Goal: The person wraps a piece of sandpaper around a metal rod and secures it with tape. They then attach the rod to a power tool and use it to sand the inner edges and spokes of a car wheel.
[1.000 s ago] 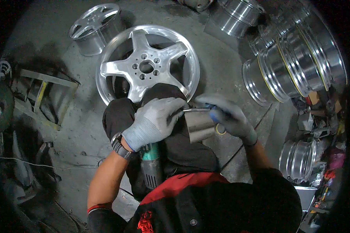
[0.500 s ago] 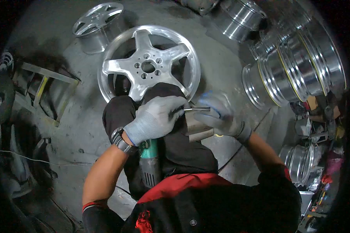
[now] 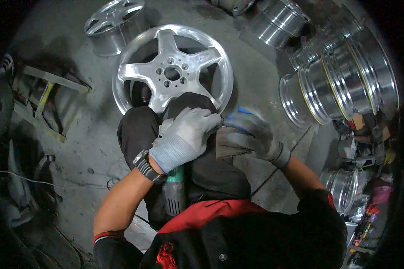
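Note:
My left hand (image 3: 191, 130), in a pale grey knit glove, has its fingers closed in a pinch above my knee. Facing it is my right hand (image 3: 251, 136), gloved too, with curled fingers close to the left fingertips. Only a short piece of a thin metal rod (image 3: 223, 126) shows between them. A brownish-grey folded sheet (image 3: 226, 150), perhaps sandpaper, sticks out from under the right fingers, which appear to grip it. Below my left wrist a green and black power tool (image 3: 174, 193) lies in my lap, its head partly hidden by the left hand.
A five-spoke alloy wheel (image 3: 166, 36) lies beyond my knees, with another wheel (image 3: 112, 40) behind it. Shiny rims (image 3: 309, 98) stand in a row on the right. A metal frame (image 3: 54, 78) and a pale cable (image 3: 54, 184) are on the left floor.
The rod, plainly visible between my hands before, is now mostly covered by my fingers. My right hand has turned its fingers toward the left hand. The left hand has tilted slightly upward.

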Demonstrator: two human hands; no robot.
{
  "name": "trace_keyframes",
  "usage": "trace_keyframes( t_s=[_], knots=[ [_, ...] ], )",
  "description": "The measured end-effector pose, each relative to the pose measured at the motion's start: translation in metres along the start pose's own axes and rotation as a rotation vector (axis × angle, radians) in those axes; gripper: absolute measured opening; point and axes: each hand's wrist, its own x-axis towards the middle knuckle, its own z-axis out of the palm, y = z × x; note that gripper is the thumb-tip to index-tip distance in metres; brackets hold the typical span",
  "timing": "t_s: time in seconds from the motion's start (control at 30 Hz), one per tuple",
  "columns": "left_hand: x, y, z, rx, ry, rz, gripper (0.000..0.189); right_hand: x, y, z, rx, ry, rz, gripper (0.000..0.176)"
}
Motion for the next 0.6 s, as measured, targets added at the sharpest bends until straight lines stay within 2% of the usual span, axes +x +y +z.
trace_keyframes(
  t_s=[0.03, 0.13, 0.37, 0.43, 0.47, 0.53, 0.6],
  knots=[
    [0.000, 0.000, 0.001, 0.008, 0.002, -0.002, 0.023, 0.000, 0.002, -0.001, -0.014, -0.003, -0.082, 0.047],
    [0.000, 0.007, -0.005, 0.033, -0.014, -0.021, 0.028, -0.003, -0.001, 0.005, -0.027, -0.001, -0.020, 0.046],
    [0.000, 0.005, 0.001, 0.066, 0.028, -0.005, 0.031, 0.001, -0.001, 0.010, -0.049, 0.075, -0.026, 0.044],
    [0.000, 0.012, -0.001, 0.085, -0.008, -0.127, 0.036, 0.006, -0.003, 0.006, -0.031, 0.081, -0.028, 0.042],
    [-0.001, 0.011, -0.001, 0.083, -0.007, -0.130, 0.036, 0.006, -0.004, 0.007, -0.029, 0.079, -0.028, 0.042],
    [0.000, 0.010, 0.000, 0.204, -0.106, -0.143, 0.037, 0.006, -0.006, 0.008, 0.021, 0.063, 0.077, 0.038],
    [-0.002, 0.009, 0.001, 0.225, -0.109, -0.146, 0.034, 0.009, -0.006, 0.008, 0.119, 0.094, 0.152, 0.039]
  ],
)
